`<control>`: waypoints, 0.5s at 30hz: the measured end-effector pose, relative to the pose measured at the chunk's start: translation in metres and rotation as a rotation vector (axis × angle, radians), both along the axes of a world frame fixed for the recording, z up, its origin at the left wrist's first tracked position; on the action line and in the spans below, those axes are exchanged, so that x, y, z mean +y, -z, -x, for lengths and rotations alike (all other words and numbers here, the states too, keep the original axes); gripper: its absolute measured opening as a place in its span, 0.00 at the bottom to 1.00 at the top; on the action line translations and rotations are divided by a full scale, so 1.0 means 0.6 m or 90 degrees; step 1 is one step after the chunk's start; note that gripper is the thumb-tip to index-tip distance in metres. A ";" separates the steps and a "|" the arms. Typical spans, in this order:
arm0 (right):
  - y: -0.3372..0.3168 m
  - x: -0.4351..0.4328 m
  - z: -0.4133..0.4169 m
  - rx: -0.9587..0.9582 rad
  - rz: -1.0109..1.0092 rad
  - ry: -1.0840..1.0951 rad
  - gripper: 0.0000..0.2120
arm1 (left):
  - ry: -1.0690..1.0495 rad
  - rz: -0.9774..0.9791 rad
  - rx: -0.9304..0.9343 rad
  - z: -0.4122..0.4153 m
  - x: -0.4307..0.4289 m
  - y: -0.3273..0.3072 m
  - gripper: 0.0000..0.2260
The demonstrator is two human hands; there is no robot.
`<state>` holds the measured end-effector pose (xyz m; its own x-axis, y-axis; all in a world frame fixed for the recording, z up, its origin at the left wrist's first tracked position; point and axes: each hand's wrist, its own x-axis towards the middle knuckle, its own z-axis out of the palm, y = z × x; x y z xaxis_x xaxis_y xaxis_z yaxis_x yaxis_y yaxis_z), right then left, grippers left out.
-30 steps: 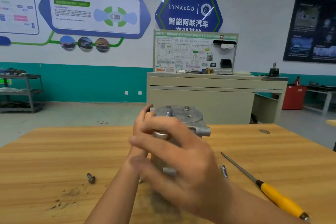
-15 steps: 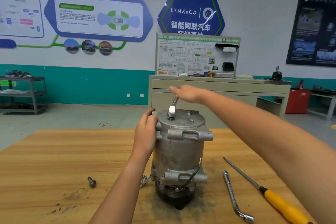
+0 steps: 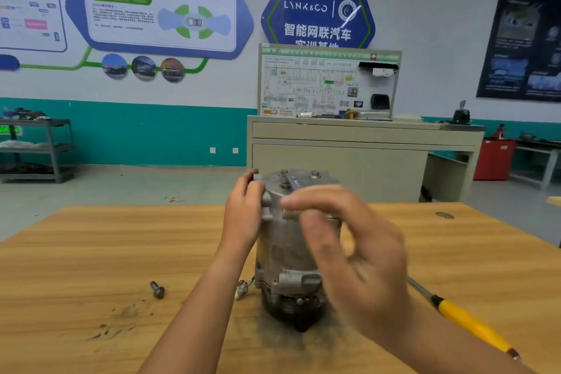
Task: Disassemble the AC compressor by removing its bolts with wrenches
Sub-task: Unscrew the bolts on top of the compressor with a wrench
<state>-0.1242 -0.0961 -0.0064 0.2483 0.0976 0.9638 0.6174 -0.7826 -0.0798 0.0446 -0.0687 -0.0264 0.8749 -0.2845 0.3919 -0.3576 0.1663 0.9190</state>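
- A loose bolt [image 3: 158, 289] is lying on the wooden table [image 3: 91, 246], left of centre and well apart from everything else.
- Your left hand [image 3: 243, 209] is reaching forward and gripping the upper left side of the AC compressor [image 3: 282, 249], fingers curling round its top rim, steadying it.
- The compressor is standing on end, long axis upright, about midway between the table's left and right edges, directly ahead of you. A small plug [image 3: 241, 291] on a wire is hanging at its lower left.
- A wrench [image 3: 294, 184] is sitting on the top bolt [image 3: 284, 174], its handle pointing from the bolt towards you and your right hand. A second bolt [image 3: 314, 174] is showing just to the right on the same top face.
- Your right hand [image 3: 349, 252] is hovering in front of the compressor, nearer to you than the bolt, palm facing left, fingers loosely bent. It is motion-blurred, and the wrench handle is disappearing behind the index finger, so I cannot tell whether you are holding it.
- The coming turn probably depends on that handle sweeping level around the upright bolt.
- A yellow-handled screwdriver [image 3: 467, 322] is lying towards the table's right edge.
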 end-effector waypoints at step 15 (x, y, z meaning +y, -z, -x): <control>-0.155 -0.185 -0.271 0.745 0.110 0.559 0.28 | 0.014 0.057 -0.033 0.001 -0.006 0.009 0.16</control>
<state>0.0385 -0.2070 0.0868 0.8998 -0.4021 0.1693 -0.3985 -0.9154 -0.0566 0.0439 -0.0723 -0.0319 0.8468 -0.2655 0.4609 -0.3993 0.2554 0.8806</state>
